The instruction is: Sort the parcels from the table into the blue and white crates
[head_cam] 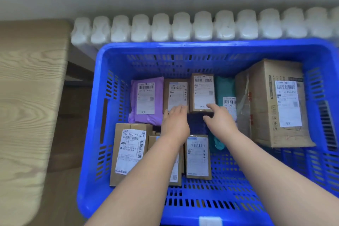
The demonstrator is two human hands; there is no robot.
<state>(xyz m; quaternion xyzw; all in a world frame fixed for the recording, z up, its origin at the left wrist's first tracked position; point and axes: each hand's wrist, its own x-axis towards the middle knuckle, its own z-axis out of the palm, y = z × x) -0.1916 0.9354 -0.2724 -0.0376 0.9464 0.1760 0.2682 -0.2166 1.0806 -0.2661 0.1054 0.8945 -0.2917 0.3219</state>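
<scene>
My left hand's (175, 121) fingers (178, 109) lay straight and together, tips resting on the near edge of a tan box (177, 95). My right hand (220, 119) was spread, its fingers (213, 106) straight on the near end of a taller box (202, 91) just right of the tan one, thumb held apart below; neither hand gripped anything.

Both boxes lay in the far row on the floor of the blue crate (183, 44), labels up. A purple bag (148, 97) touched the tan box on the left, and a teal bag (225, 88) sat wedged between the taller box and a big carton (275, 102) that filled the crate's right side. A bare strip of crate floor showed between my hands.

In the near row lay a long box (130, 152) at the left, a thin box (176, 176) mostly hidden under my left forearm, and a small box (198, 158) between my forearms.

Beyond the crate's far rim ran a white radiator (183, 25). A wooden table (27, 97) stood to the left, apart from the crate.
</scene>
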